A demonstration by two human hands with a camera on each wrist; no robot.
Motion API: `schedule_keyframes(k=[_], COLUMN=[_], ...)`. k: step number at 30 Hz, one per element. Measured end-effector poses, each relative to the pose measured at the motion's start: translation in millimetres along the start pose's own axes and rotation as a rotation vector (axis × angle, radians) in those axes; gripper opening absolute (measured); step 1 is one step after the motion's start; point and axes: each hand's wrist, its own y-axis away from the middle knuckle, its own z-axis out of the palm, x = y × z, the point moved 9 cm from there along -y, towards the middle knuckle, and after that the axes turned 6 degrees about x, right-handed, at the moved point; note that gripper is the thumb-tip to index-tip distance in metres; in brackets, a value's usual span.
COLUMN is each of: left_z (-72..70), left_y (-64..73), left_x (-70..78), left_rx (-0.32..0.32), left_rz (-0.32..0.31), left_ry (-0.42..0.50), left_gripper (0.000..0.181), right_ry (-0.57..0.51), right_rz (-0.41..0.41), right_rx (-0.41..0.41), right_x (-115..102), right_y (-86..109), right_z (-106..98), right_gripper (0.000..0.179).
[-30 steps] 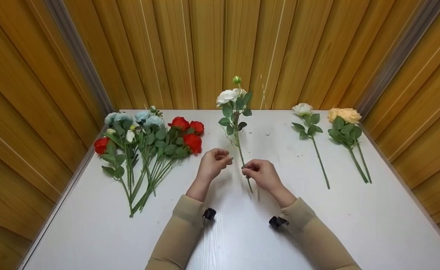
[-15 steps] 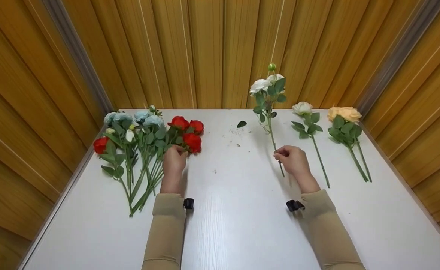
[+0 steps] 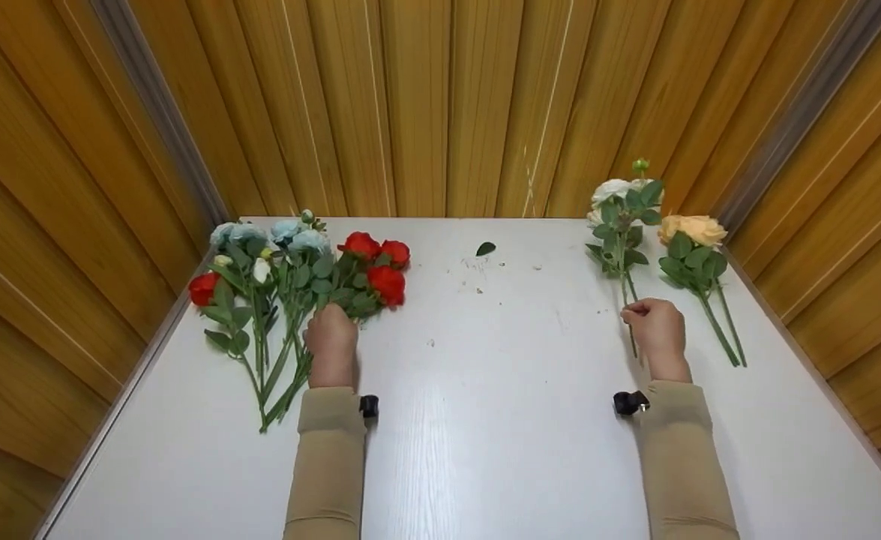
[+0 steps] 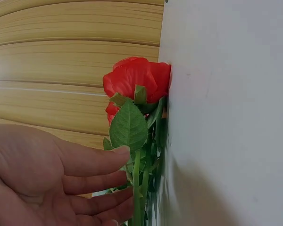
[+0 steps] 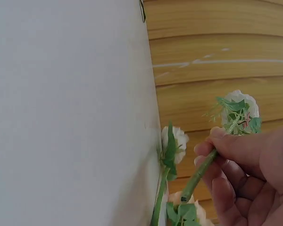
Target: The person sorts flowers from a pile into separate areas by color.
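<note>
My right hand [image 3: 657,336] pinches the stem of a white artificial flower [image 5: 240,107] between thumb and fingers. Its cut end points toward the right wrist camera, and its bloom and green bud [image 3: 640,165] stand up at the table's right side. Just behind it lies a second white flower [image 5: 178,143], mostly covered in the head view. At the left, my left hand [image 3: 332,341] is by the stems of the red roses [image 3: 385,285]. In the left wrist view its fingers [image 4: 96,181] are extended, the thumb near a leaf and green stems.
Pale blue flowers [image 3: 309,241] and another red rose [image 3: 203,289] lie at the left with crossing stems. Peach flowers [image 3: 691,229] lie at the far right. A loose leaf [image 3: 486,248] and small scraps are mid-table. Wood-patterned walls [image 3: 410,105] enclose the white table [image 3: 485,435].
My right hand has carried the white flower rightward, over the lying white one. My left hand has moved left to the red roses' stems. A loose leaf now shows on the table.
</note>
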Motion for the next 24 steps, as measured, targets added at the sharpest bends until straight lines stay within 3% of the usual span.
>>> schedule_keyframes(k=[5, 9, 17, 24], left_z=[7.6, 11.4, 10.6, 4.6], left_y=[0.1, 0.0, -0.6, -0.3], left_x=[-3.2, -8.8, -13.1, -15.4], left_rx=[-0.115, -0.147, -0.146, -0.111], left_rz=[-0.021, -0.044, -0.071, -0.084], left_ry=[-0.059, -0.086, -0.071, -0.001], left_gripper=[0.022, 0.022, 0.025, 0.027], right_ry=[0.014, 0.043, 0.064, 0.077], right_rz=[0.076, 0.079, 0.087, 0.067], right_rx=[-0.025, -0.025, -0.055, -0.07], right_x=[23.4, 30.9, 36.7, 35.7], right_y=[-1.3, -2.9, -1.4, -0.3], right_z=[-1.4, -0.4, 6.1, 7.4], right_gripper=[0.024, 0.024, 0.025, 0.023])
